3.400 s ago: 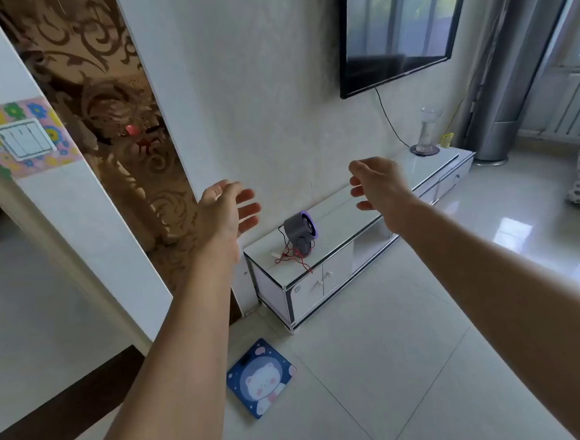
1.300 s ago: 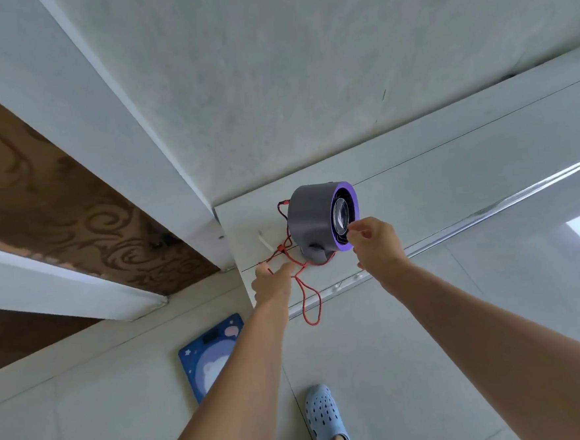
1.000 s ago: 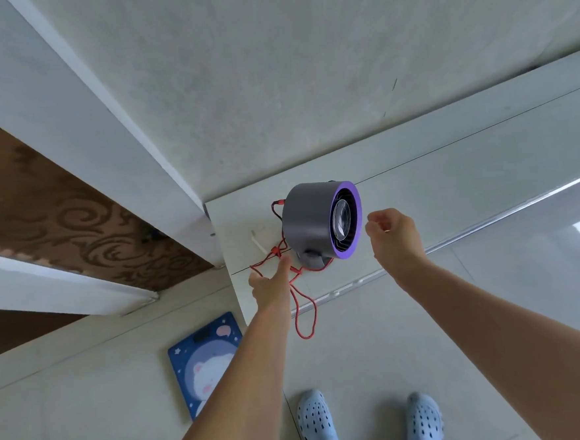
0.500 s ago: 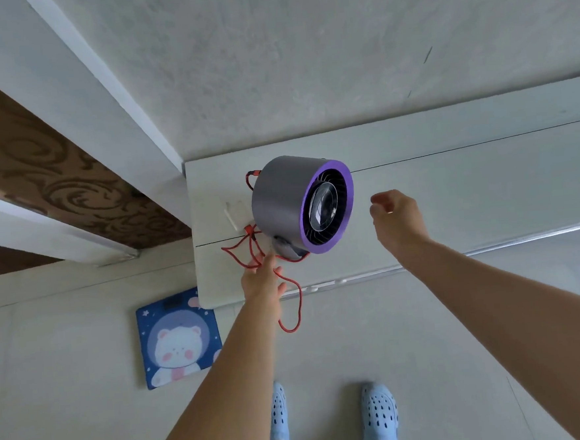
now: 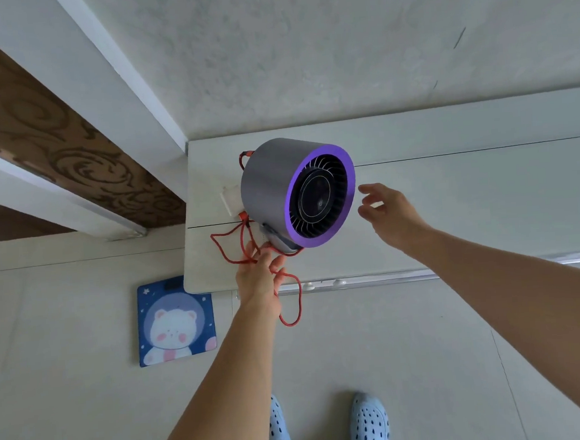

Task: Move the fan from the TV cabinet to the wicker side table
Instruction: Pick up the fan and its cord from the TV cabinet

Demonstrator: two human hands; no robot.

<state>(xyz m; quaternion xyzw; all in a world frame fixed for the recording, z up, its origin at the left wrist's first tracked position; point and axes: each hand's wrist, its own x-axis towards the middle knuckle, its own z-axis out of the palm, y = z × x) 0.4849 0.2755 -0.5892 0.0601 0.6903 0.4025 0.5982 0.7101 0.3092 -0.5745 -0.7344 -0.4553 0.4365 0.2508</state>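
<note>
The fan (image 5: 272,186) is a grey drum with a purple front ring and a dark grille, and it faces right and toward me. It hangs slightly above the left end of the white TV cabinet (image 5: 469,207). My left hand (image 5: 260,278) grips the fan's foot from below, together with loops of its red cord (image 5: 293,309), which dangles over the cabinet's front edge. My right hand (image 5: 389,213) is open beside the purple ring, just off it, with the fingers spread. The wicker side table is out of view.
A small white plug block (image 5: 229,200) lies on the cabinet behind the fan. A blue bear-print scale (image 5: 175,320) lies on the tiled floor to the left. My feet in blue clogs (image 5: 369,420) stand below. A wall and a door frame (image 5: 111,95) rise behind the cabinet.
I walked up to the cabinet. My left hand took the fan's foot and cord and raised the fan toward me. My right hand left the front ring and opened.
</note>
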